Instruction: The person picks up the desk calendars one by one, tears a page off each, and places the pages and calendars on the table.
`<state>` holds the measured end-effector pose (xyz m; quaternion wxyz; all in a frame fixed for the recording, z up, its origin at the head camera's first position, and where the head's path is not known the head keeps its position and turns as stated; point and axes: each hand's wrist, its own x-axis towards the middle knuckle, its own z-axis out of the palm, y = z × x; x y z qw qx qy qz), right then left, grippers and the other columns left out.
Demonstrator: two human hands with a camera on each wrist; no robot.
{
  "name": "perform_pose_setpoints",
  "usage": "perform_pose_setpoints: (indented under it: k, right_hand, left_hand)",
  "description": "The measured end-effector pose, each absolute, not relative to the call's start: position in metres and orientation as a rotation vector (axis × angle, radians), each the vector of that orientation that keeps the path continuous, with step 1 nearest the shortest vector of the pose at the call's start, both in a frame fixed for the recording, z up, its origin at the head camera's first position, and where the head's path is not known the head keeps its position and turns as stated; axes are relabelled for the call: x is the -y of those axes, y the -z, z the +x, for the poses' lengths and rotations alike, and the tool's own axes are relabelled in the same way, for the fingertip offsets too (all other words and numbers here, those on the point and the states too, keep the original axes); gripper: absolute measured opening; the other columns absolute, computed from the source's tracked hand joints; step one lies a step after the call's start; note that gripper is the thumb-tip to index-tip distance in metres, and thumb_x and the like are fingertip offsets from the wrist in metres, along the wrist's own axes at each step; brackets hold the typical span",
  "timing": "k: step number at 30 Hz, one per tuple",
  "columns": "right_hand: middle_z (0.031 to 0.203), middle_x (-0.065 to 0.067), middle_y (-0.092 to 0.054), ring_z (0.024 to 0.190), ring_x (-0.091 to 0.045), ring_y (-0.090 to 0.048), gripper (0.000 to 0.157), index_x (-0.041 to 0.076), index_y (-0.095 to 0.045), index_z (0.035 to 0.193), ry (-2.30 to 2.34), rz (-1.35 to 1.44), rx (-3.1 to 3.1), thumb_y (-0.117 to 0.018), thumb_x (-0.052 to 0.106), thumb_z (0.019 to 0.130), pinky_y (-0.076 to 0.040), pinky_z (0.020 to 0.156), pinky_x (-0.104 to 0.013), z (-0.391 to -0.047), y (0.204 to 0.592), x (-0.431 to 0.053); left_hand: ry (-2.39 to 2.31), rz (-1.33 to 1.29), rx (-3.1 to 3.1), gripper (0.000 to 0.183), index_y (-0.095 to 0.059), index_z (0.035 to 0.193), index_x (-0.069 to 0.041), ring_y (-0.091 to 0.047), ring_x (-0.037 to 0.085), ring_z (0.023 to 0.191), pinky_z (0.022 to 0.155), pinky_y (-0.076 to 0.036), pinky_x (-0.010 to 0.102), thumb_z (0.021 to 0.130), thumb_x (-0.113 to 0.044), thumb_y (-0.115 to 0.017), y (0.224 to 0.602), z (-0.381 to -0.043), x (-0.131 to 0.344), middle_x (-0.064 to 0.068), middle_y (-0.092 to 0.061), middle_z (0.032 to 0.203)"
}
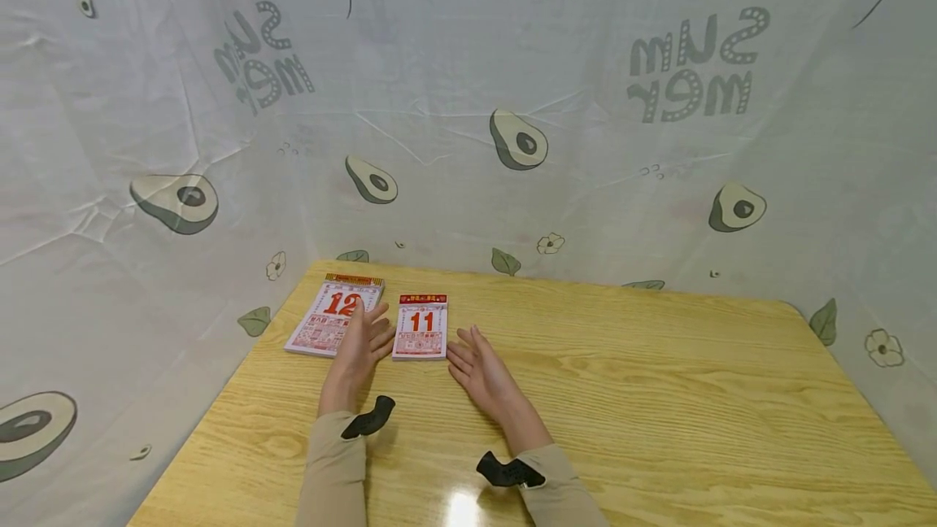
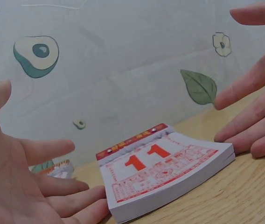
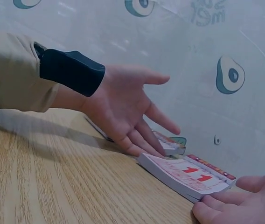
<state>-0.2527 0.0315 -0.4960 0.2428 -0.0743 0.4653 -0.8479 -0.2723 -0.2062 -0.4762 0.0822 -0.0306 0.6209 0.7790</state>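
A small tear-off calendar (image 1: 420, 332) with a red "11" and a red header lies flat on the wooden table. My left hand (image 1: 356, 350) is at its left side, palm turned inward, fingers straight with the fingertips right at the pad's edge. On the opposite side my right hand (image 1: 480, 370) has its extended fingertips close against the right edge. Both thumbs stand up, away from the pad. Behind the left hand lies a larger tear-off calendar (image 1: 319, 324) showing a red "12", partly hidden by that hand. The left wrist view shows the smaller pad's thick white page block (image 2: 170, 189).
The wooden table (image 1: 659, 397) stretches off to the right. A pale curtain (image 1: 454, 63) printed with avocados, leaves and mirrored "summer" lettering hangs along the back and sides. Each wrist carries a black camera mount (image 1: 368, 418) over a beige sleeve (image 1: 333, 470).
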Motion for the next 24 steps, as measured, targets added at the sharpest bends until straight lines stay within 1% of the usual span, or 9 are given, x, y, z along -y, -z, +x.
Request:
perform_pose_setpoints:
  k: [4,7,13,17,20,24]
  right_hand:
    - [0.160,-0.030,-0.004,0.150,-0.041,-0.005,0.071,0.001,-0.001,0.156,2.317,-0.209,-1.256,-0.023,0.047,0.106,-0.010,0.122,-0.048,-0.2527,0.4961,-0.0326]
    - [0.160,-0.031,-0.004,0.150,-0.041,-0.004,0.072,0.001,-0.001,0.155,2.319,-0.214,-1.247,-0.024,0.048,0.106,-0.010,0.122,-0.048,-0.2522,0.4964,-0.0331]
    - [0.160,-0.030,-0.004,0.150,-0.041,-0.005,0.076,0.001,-0.002,0.155,2.338,-0.206,-1.229,-0.030,0.050,0.104,-0.010,0.122,-0.047,-0.2524,0.4971,-0.0333]
    - [0.159,-0.031,-0.003,0.150,-0.041,-0.005,0.076,0.000,-0.002,0.155,2.345,-0.205,-1.226,-0.029,0.050,0.105,-0.010,0.122,-0.047,-0.2521,0.4970,-0.0347]
    - [0.159,-0.031,-0.004,0.150,-0.041,-0.005,0.075,0.000,-0.002,0.155,2.345,-0.197,-1.226,-0.028,0.049,0.105,-0.010,0.122,-0.047,-0.2518,0.4976,-0.0358]
    - [0.160,-0.029,-0.005,0.150,-0.039,-0.007,0.073,0.002,-0.003,0.156,2.348,-0.171,-1.221,-0.027,0.049,0.105,-0.011,0.122,-0.046,-0.2516,0.4979,-0.0363]
  left_hand:
    - [-2.317,-0.159,-1.843,0.095,-0.021,0.155,-0.006,-0.022,0.042,0.147,0.120,-0.020,0.051,0.091,-0.077,-0.023,0.4752,-0.2751,0.2040,0.029,-0.011,0.160]
    - [-2.312,-0.213,-1.837,0.097,-0.024,0.154,-0.004,-0.023,0.041,0.147,0.120,-0.021,0.050,0.091,-0.077,-0.024,0.4747,-0.2773,0.2027,0.029,-0.015,0.159]
    - [-2.337,-0.319,-1.799,0.086,-0.029,0.152,-0.003,-0.027,0.039,0.145,0.119,-0.024,0.050,0.097,-0.069,-0.024,0.4727,-0.2807,0.2003,0.028,-0.025,0.156]
    - [-2.347,-0.334,-1.786,0.089,-0.027,0.153,-0.003,-0.029,0.039,0.143,0.118,-0.026,0.050,0.095,-0.071,-0.026,0.4728,-0.2801,0.1998,0.028,-0.026,0.155]
    - [-2.354,-0.327,-1.781,0.096,-0.025,0.153,-0.004,-0.031,0.039,0.142,0.117,-0.027,0.051,0.091,-0.076,-0.028,0.4732,-0.2791,0.2001,0.028,-0.028,0.155]
    - [-2.368,-0.305,-1.787,0.095,-0.025,0.153,-0.005,-0.036,0.037,0.140,0.115,-0.029,0.050,0.091,-0.076,-0.028,0.4731,-0.2797,0.2004,0.025,-0.033,0.153]
